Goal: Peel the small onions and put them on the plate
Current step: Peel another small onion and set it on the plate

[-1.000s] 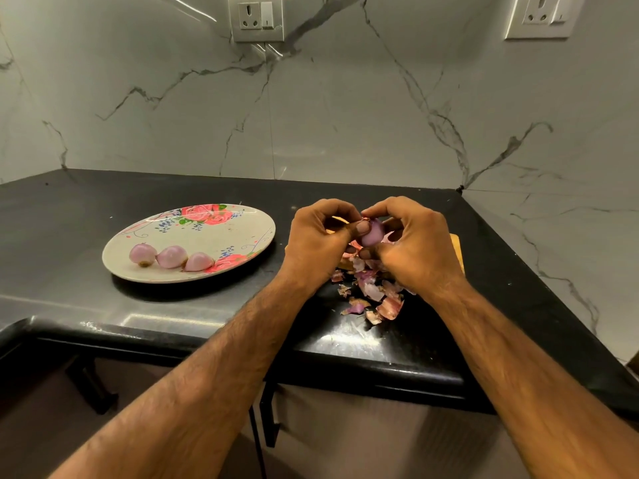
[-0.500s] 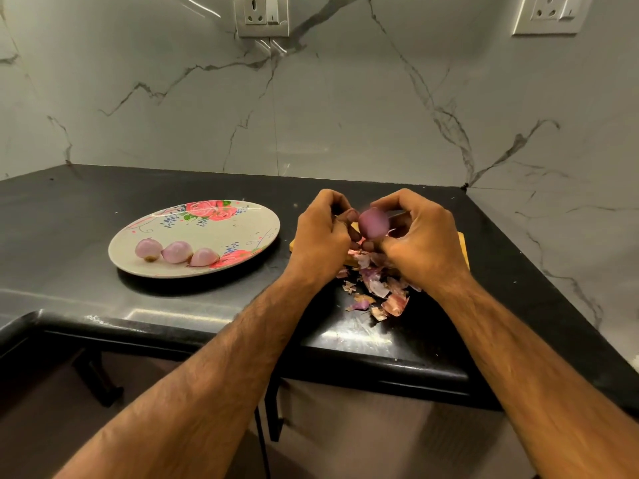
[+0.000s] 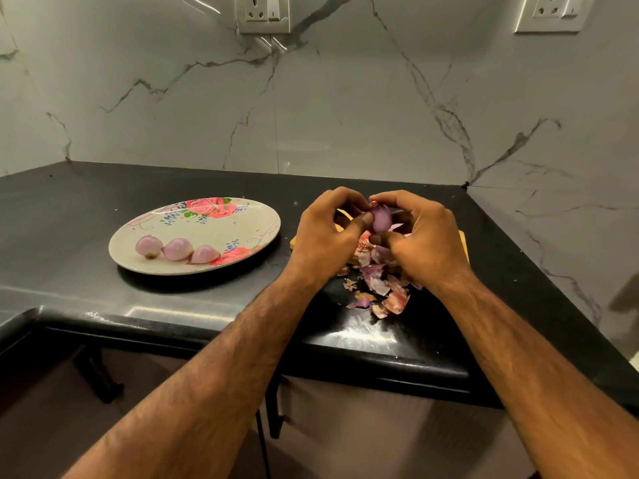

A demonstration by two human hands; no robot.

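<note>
The person is holding a small, rounded, purple-pink onion (image 3: 380, 220) up between both hands, right of the frame's centre and above the black stone countertop (image 3: 69, 216). The left hand (image 3: 325, 236) is pinching it from the left, its thumb pressing the onion's side. The right hand (image 3: 423, 242) is curling round it from the right and top, fingertips gripping near a scrap of dry reddish skin that is sticking up at the onion's upper end. Both hands are grasping the onion, neither lying slack.

The onion is looking light and firm, and its bared flesh is shining, so it is probably going to be slippery under the pads. The papery skin is likely to be brittle, tearing off in flakes. The best hold is probably across the belly with one hand, leaving the tip free for the other to nip the loose skin and strip it downward.

The onion is sitting between the fingertips of the two hands, raised over a heap of pink and brown papery peelings (image 3: 383, 288) lying just below them. In the left half of the frame, three peeled pale-pink onions (image 3: 177, 249) are resting in a row on the near part of the cream oval plate with red roses (image 3: 221, 233), well apart from the hands
</note>
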